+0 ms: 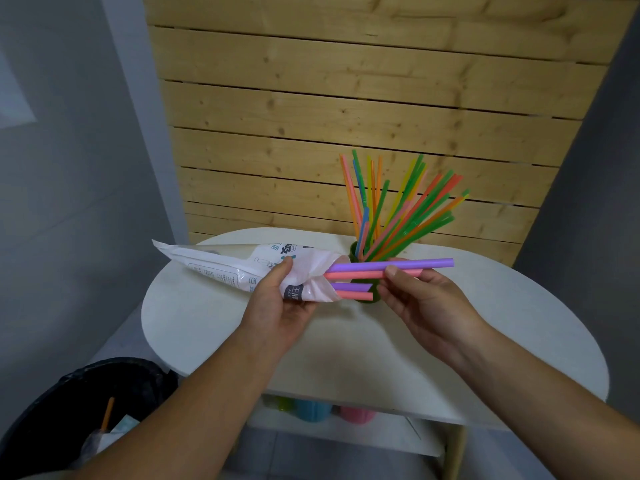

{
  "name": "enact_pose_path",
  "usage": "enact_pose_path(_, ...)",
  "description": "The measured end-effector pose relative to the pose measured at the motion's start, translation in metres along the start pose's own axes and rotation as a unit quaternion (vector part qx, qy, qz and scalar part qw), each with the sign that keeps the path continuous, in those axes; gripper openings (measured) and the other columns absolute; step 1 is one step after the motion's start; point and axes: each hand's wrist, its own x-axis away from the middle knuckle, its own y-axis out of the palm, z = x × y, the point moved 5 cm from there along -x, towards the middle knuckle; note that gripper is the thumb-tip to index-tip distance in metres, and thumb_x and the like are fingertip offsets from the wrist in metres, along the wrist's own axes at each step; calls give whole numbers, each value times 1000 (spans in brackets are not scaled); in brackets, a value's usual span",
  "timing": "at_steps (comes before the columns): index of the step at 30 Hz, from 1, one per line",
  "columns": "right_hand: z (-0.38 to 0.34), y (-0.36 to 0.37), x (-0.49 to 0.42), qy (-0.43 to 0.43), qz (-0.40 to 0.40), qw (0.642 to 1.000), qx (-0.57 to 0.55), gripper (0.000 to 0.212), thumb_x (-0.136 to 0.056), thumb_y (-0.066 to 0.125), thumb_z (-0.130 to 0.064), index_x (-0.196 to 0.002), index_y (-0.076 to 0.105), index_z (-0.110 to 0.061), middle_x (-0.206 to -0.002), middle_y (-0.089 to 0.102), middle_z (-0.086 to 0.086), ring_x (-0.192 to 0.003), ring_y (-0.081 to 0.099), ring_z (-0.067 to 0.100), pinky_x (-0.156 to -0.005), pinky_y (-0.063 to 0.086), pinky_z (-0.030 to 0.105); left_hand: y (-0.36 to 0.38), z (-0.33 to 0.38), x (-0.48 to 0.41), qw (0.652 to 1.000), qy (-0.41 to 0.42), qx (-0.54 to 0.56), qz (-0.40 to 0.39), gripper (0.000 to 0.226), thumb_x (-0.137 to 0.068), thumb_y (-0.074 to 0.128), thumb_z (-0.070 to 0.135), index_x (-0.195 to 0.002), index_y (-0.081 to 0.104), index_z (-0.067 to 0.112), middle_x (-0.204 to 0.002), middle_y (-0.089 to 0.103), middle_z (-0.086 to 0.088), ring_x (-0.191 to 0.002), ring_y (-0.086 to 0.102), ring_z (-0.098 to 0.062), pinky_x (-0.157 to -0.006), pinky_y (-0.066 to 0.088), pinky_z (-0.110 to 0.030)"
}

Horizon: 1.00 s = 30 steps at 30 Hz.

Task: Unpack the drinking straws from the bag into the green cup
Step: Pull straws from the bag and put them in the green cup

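Note:
My left hand (pixel 277 299) grips a white printed plastic bag (pixel 228 268) near its open end, held above the white table (pixel 207 323). Thick purple and pink straws stick out of the bag's mouth to the right. My right hand (pixel 419 296) pinches a purple straw (pixel 415 264) and a pink straw (pixel 363 274), both partly drawn out of the bag. Two shorter-showing straws (pixel 356 292) lie just below them. Behind the straws stands the green cup (pixel 354 251), mostly hidden, with several thin colourful straws (pixel 398 209) fanning out of it.
A wooden slatted wall (pixel 346 98) rises behind the table. A black bin (pixel 86 410) with a liner and rubbish sits at lower left. Coloured cups (pixel 311 410) stand on a shelf under the tabletop. Grey walls flank both sides.

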Motion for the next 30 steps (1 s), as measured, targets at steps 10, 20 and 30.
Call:
enact_pose_path(10, -42, -12, -1, -114, 33, 991, 68, 7, -86, 68, -1, -85, 70, -8, -69, 65, -1, -64, 60, 10, -67, 53, 24, -11, 3, -13, 999, 19, 21, 17, 28, -97, 63, 10, -125, 62, 10, -100, 78, -12, -83, 78, -22, -69, 65, -40)
enact_pose_path(20, -82, -31, 13, -248, 109, 940, 209, 4, -87, 72, -13, -91, 71, -13, -88, 69, 6, -78, 66, 13, -76, 54, 23, -20, 11, -20, 998, 41, 33, 35, 39, -98, 64, 12, -135, 55, 11, -124, 72, -15, -111, 72, -29, -97, 57, -48)
enact_pose_path(30, -108, -35, 28, -316, 162, 889, 288, 5, -85, 75, -21, -89, 72, -22, -87, 72, 6, -78, 69, 14, -88, 57, 45, -19, 10, -18, 998, 43, 34, 45, 38, -97, 65, 11, -134, 56, 13, -122, 72, -13, -109, 72, -27, -87, 61, -47)
